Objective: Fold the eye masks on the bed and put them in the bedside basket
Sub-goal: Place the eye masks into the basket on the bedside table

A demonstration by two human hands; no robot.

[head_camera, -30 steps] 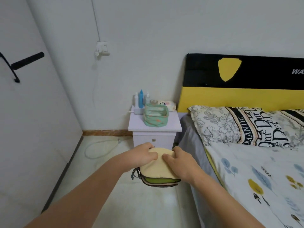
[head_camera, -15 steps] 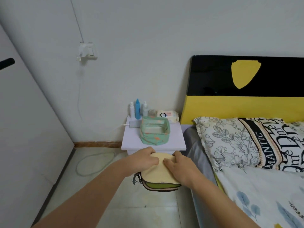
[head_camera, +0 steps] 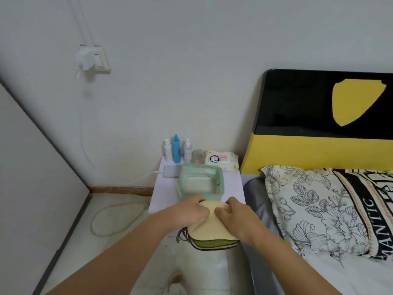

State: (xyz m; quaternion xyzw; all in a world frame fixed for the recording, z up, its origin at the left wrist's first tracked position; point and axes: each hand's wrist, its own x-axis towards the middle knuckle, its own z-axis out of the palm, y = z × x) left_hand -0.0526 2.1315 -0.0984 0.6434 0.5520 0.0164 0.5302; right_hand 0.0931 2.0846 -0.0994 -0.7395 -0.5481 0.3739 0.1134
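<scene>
Cream-topped folded eye masks (head_camera: 209, 229) (green layer beneath)

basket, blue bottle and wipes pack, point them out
basket (head_camera: 221, 177), head view, right wall of its rim
blue bottle (head_camera: 176, 149), head view, middle of its body
wipes pack (head_camera: 225, 161), head view, its top face

A folded stack of eye masks (head_camera: 209, 229), cream on top with green and tan layers beneath, is held just in front of the open mint-green fabric basket (head_camera: 220, 188) on the bedside desk (head_camera: 164, 191).
</scene>
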